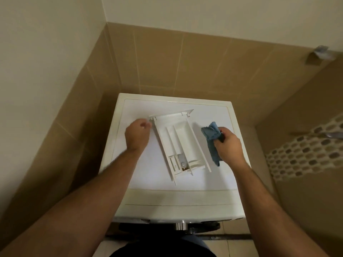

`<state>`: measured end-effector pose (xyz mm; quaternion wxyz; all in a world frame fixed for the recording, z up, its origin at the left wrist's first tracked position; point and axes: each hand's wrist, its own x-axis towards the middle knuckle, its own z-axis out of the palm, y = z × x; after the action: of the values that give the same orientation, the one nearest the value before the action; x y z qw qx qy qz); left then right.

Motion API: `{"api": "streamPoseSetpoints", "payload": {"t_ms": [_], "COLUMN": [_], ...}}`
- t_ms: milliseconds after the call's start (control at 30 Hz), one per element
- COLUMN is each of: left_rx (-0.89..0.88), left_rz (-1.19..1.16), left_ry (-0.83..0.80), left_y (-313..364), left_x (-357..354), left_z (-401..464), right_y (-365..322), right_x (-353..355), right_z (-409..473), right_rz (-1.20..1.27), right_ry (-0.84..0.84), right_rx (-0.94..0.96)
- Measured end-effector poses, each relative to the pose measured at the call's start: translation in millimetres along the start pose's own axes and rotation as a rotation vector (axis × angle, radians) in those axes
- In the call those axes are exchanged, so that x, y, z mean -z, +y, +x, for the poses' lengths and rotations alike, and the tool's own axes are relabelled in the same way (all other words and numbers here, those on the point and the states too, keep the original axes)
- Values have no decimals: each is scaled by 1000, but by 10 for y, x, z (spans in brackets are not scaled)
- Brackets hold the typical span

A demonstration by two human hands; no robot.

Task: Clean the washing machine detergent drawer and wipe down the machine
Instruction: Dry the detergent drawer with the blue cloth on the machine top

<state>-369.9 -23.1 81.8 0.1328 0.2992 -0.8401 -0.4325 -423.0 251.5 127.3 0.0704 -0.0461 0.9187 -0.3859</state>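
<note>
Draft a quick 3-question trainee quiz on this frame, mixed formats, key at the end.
1. True or false: the detergent drawer is out of the machine and lies on top of the washing machine.
2. Which hand grips the blue cloth?
A. the left hand
B. the right hand
C. neither
3. Fill in: the left hand is at the drawer's ____ end, at the corner by its front panel.

Key: 1 true; 2 B; 3 far
</note>
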Motion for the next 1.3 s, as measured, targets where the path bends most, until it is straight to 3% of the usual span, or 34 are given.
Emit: {"api": "streamPoseSetpoints", "payload": {"t_ms": [67, 133, 367, 467, 533, 600, 700, 767, 867, 1100, 1300], "left_rx": [-98, -145, -150, -124, -101, -84, -70, -57, -52, -64, -112], "left_rz": [50, 121, 342, 397, 402, 394, 392, 390, 389, 431, 488], "left_ry": [35, -31, -300, -266, -244, -225, -196, -170, -139, -123, -95], "left_y": [94, 182, 301, 259, 247, 251, 238, 229, 250, 252, 288], "left_x": [131, 212, 90, 0, -26, -44, -72, -102, -114, -118, -67], "left_z": [172, 363, 558, 540, 552, 564, 552, 523, 488, 461, 434], "right_y": [-128, -241, -232, -254, -153, -165, -279, -199, 41, 205, 368], "right_x": [-7, -87, -702, -701, -751, -730, -584, -618, -667, -634, -657], "right_z": [172, 403, 670, 638, 652, 666, 631, 646, 491, 158, -84], "right_rz": [-152, -200, -182, -19, 64, 61, 35, 26, -18, -322, -270], "right_ry": [60, 83, -207, -290, -278, -387, -509, -376, -327, -211, -153], "right_rx": [136, 218, 331, 206, 230, 189, 304, 390, 274, 383, 314]}}
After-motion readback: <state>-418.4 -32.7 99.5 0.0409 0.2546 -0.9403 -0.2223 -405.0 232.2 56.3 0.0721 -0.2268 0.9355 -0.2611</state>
